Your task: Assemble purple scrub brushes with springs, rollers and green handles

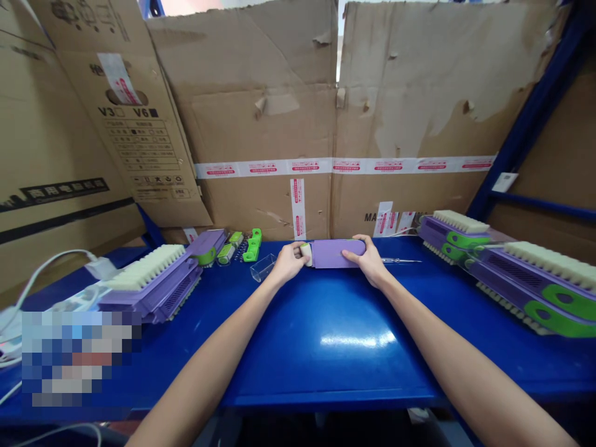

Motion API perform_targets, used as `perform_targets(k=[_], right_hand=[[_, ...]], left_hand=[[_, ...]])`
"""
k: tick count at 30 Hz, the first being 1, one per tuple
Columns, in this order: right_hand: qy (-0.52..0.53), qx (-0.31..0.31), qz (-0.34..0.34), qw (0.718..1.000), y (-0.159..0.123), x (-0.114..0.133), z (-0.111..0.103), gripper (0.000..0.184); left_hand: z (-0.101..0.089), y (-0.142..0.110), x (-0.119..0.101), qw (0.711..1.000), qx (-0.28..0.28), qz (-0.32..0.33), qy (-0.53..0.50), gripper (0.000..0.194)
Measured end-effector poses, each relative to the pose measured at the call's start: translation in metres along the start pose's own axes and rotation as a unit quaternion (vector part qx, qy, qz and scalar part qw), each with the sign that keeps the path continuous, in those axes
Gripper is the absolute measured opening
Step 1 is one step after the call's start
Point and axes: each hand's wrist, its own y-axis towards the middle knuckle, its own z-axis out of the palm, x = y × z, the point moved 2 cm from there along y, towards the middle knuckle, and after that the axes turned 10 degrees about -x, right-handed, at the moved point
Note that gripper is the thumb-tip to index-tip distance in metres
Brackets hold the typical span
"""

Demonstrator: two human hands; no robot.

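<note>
A flat purple plastic piece [334, 253] lies on the blue table [326, 329] near its far edge. My left hand [289, 261] is closed on its left end, where a small pale green part [305, 251] shows between the fingers. My right hand [367, 257] grips the piece's right end, fingers curled over the top. Both forearms reach straight out from the near edge.
Purple brushes with white bristles [153, 276] are stacked at the left, more with green handles [516, 273] at the right. Small green parts [252, 245] and a clear plastic cover [263, 267] lie left of my hands. Cardboard sheets [298, 124] wall the back. White cables [41, 279] lie far left.
</note>
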Motion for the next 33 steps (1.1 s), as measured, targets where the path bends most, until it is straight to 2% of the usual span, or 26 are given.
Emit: perform_targets(k=[4,8,14,19,27,33], right_hand=[[0.016,-0.006,0.004,1.0,0.0,0.0,0.001,0.065],[0.016,-0.012,-0.019,1.0,0.0,0.005,0.0,0.062],[0.011,-0.01,-0.037,0.999,-0.001,0.007,-0.001,0.058],[0.038,-0.006,-0.036,0.999,-0.001,0.004,0.0,0.056],[0.04,0.008,-0.077,0.996,-0.002,0.011,0.0,0.049],[0.06,-0.012,-0.045,0.997,-0.001,0.007,0.002,0.054]], left_hand=[[0.003,-0.001,0.005,1.0,-0.012,0.025,-0.013,0.05],[0.004,0.0,0.006,1.0,-0.015,0.006,-0.027,0.048],[0.0,0.003,0.002,1.0,0.021,-0.006,-0.014,0.04],[-0.003,0.004,0.002,0.999,0.04,-0.014,-0.012,0.046],[-0.004,0.0,-0.001,0.998,0.053,-0.034,-0.005,0.052],[-0.005,-0.003,-0.005,0.996,0.065,-0.017,-0.051,0.055]])
